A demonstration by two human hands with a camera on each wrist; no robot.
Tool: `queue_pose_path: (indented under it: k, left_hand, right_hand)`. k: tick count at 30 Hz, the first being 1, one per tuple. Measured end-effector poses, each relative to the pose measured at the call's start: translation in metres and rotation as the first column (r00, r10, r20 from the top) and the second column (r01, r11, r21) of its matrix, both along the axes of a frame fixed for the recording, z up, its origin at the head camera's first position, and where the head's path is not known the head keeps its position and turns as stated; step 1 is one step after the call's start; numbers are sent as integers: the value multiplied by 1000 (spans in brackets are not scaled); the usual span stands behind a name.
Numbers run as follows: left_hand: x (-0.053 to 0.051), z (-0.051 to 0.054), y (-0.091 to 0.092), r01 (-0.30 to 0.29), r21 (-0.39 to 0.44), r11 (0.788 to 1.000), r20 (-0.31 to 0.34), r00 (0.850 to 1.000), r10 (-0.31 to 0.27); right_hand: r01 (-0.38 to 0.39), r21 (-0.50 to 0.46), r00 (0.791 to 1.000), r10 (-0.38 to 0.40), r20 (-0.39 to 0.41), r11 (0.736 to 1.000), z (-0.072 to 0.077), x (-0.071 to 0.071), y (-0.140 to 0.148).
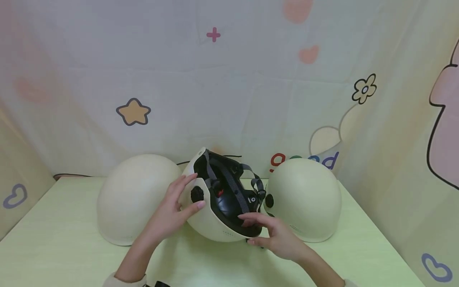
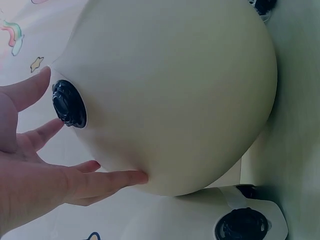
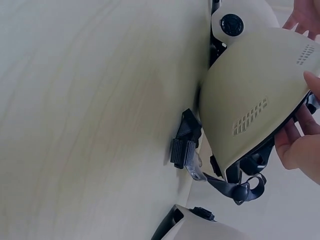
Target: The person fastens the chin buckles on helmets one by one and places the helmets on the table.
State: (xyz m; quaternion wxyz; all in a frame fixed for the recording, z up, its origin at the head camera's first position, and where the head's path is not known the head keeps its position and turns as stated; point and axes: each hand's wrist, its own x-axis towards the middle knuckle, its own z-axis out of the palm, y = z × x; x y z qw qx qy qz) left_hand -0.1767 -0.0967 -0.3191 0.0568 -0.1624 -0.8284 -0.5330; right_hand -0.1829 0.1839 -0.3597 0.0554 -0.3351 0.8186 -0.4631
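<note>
A cream helmet lies tilted on its shell in the head view, its black lining and grey straps facing up. My left hand rests on its left side with fingers spread, close to a round black knob. In the left wrist view those fingers look fairly straight against the smooth shell. At the near right rim, my right hand pinches the edge, fingers inside and thumb outside. The right wrist view shows vent slots in the shell and a buckle hanging on the strap.
Two more cream helmets stand dome-up, one on the left and one on the right, both close to the middle one. They sit on a pale table. A patterned cloth hangs behind.
</note>
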Motion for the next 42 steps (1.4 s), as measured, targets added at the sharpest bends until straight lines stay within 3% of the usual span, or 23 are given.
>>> queue_pose_path:
  k: [6,12,20,26,34,39,42]
  left_hand:
    - [0,0,-2,-23,-14,1000,19,1000,24]
    - [-3,-3,-3,-77,-20,997,96,992,78]
    - [-10,-17,-7,-15,65,998,110,994,8]
    - [-16,-27,-10,-22,63,998,98,995,16]
    - [-24,-39,-16,-57,51,997,92,994,52]
    - [-27,-42,-18,-46,56,997,83,996,41]
    - [-27,-43,-18,-39,62,997,77,996,34]
  right_hand:
    - [-32,-4,999,32,-10,999,4,4,-3]
    - [-51,-19,999,51,6,999,8,7,-5]
    - [-55,-63,998,58,39,997,8,3,2]
    - [-37,-160,998,45,44,986,12,-1,13]
    - [157,-162,988,-156,20,974,22,-9,35]
    - [333,-132,943,-326,71,934,17,-16,50]
    - [384,-103,920,-371,127,917,11,-19,58]
